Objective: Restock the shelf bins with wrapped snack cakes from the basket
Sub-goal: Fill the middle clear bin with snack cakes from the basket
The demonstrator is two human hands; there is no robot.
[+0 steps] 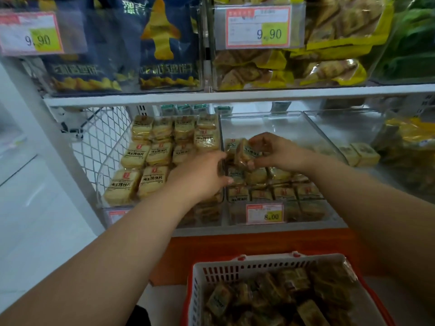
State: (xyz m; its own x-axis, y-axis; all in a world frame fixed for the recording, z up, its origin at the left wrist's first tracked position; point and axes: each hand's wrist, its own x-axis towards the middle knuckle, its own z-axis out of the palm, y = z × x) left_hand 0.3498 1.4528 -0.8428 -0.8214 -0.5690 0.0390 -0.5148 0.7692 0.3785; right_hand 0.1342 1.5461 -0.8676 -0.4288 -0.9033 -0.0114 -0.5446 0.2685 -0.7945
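Observation:
My right hand (275, 150) grips a wrapped snack cake (243, 154), held tilted above the rows of cakes in the middle clear shelf bin (270, 121). My left hand (202, 175) reaches across the divider between the left bin and the middle bin; its fingertips touch the cakes there, and whether it holds one I cannot tell. The left bin (113, 161) is packed with pale yellow wrapped cakes (136, 155). A white and red basket (235, 267) with several darker wrapped cakes (306, 311) sits at the bottom of the view.
A price tag reading 8.00 (264, 214) hangs on the middle bin's front. A bin to the right (329, 128) holds a few cakes (364, 154). The upper shelf (235, 96) carries blue snack bags (160, 43) and yellow snack packs (329, 62). An orange ledge (259, 243) runs below the bins.

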